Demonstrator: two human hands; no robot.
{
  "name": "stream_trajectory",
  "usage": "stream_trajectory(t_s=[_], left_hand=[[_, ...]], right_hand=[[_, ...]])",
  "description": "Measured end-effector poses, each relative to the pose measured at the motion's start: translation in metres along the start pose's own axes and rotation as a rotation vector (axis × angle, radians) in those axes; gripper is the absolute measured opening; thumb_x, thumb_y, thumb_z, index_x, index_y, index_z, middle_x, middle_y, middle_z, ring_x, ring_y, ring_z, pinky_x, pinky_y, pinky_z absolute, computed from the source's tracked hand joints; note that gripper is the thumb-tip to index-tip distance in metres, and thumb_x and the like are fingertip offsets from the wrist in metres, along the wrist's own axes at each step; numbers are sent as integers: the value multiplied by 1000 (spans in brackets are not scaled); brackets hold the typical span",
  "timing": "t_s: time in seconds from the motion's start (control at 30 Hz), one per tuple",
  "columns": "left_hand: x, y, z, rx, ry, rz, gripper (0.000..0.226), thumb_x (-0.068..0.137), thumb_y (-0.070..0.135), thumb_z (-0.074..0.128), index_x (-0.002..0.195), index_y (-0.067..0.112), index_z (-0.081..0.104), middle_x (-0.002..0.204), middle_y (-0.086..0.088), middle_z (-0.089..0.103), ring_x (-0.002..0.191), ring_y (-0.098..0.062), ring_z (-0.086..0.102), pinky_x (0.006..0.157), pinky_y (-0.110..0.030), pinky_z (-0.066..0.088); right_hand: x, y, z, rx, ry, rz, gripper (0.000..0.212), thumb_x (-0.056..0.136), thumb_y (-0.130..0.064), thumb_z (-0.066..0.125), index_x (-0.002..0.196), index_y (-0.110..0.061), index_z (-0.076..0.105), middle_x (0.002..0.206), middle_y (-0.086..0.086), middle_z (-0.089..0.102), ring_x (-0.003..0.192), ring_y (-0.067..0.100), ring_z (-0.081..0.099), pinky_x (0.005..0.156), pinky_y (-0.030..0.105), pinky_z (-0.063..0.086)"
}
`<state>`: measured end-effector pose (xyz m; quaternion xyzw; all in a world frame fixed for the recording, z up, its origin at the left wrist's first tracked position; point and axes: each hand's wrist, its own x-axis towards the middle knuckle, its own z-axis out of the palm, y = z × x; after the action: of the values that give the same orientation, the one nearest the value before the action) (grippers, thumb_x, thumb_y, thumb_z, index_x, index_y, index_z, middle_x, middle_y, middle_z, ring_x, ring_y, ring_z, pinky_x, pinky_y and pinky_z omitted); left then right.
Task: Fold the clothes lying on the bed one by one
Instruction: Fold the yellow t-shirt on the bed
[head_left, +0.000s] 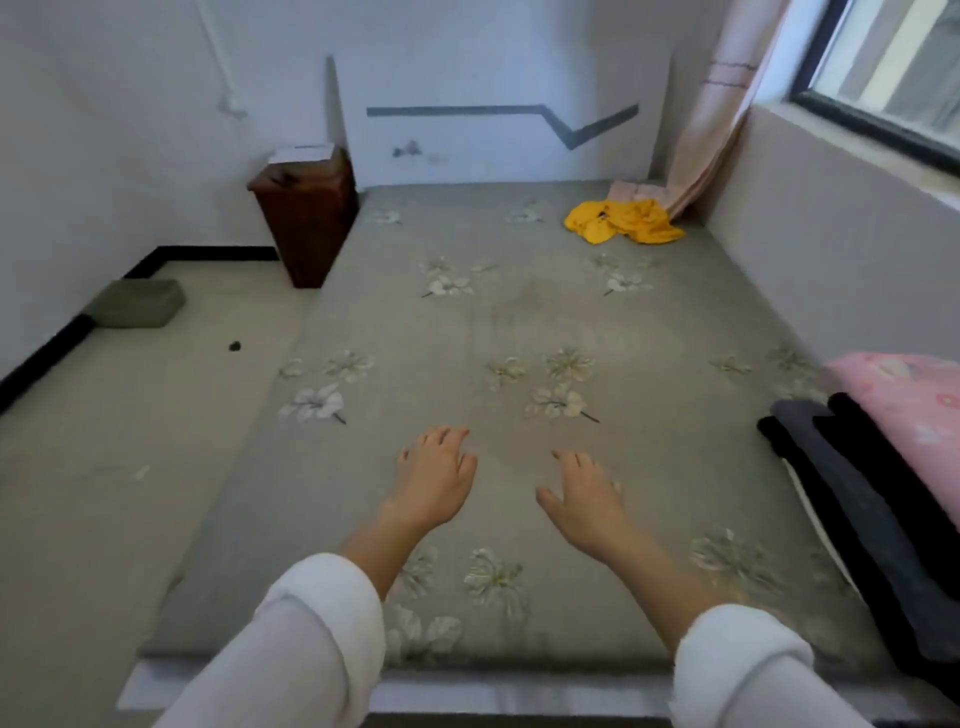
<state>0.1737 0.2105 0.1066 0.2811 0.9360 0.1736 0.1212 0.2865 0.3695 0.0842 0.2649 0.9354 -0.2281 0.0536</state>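
1. Two bare hands reach out over the near end of the bed (519, 322), a grey-green mattress cover printed with pale flowers.
2. Left hand (436, 478) and right hand (587, 499) are palm down with the fingers loosely spread, and neither holds anything. Whether they touch the bed or hover just above it cannot be told.
3. One crumpled yellow garment (623, 221) lies at the bed's far right corner, well apart from both hands. It is just beside the foot of a pink curtain (711, 130).
4. Dark folded clothes (852, 488) are stacked along the bed's near right edge, with a pink pillow (914, 395) beyond them.
5. Off the bed's far left corner stands a brown wooden box (306, 218). A green cushion (137, 302) lies on the floor to the bed's left.
6. Judging by this layout, the yellow garment looks like the only piece left to fold.
7. To do this step well:
   - lean forward and take the garment in both hands, keeping clear of the curtain;
   - bring it to the bare middle of the bed;
   - shake it flat and find its seams before making the first fold.
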Motion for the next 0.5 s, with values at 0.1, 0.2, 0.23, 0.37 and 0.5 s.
stream_trajectory(t_s=[0.1, 0.2, 0.23, 0.37, 0.5], left_hand=[[-17, -77, -32, -12, 48, -109, 45, 100, 35, 33, 144, 24, 36, 148, -1, 39, 135, -22, 34, 110, -41, 27], [-30, -159, -64, -27, 85, -183, 45, 100, 35, 32, 144, 25, 35, 148, 0, 38, 136, -22, 32, 108, -41, 26], [-35, -187, -75, -27, 94, -201, 45, 100, 35, 33, 144, 25, 36, 148, 0, 38, 135, -22, 32, 108, -41, 26], [-53, -301, -120, -23, 125, -264, 45, 99, 34, 35, 143, 24, 37, 146, -2, 41, 134, -23, 34, 107, -40, 28], [-69, -403, -164, 5, 159, -314, 44, 99, 33, 36, 142, 23, 39, 146, -2, 41, 134, -22, 35, 107, -40, 29]], right_hand=[[14, -76, 26, -15, -58, -108, 60, 97, -43, 43, 147, -15, 27, 146, 6, 37, 133, 27, 35, 109, 47, 29], [27, -163, 60, -44, -72, -209, 60, 97, -45, 41, 148, -18, 24, 149, 3, 33, 136, 25, 33, 109, 48, 26], [30, -194, 73, -50, -73, -233, 60, 97, -44, 41, 148, -18, 24, 150, 3, 33, 136, 25, 33, 109, 48, 26], [41, -315, 130, -82, -116, -292, 61, 97, -44, 40, 148, -16, 23, 149, 6, 33, 135, 26, 35, 107, 46, 28], [49, -417, 178, -119, -166, -345, 62, 97, -45, 40, 149, -16, 22, 151, 7, 31, 136, 28, 33, 109, 49, 27]])
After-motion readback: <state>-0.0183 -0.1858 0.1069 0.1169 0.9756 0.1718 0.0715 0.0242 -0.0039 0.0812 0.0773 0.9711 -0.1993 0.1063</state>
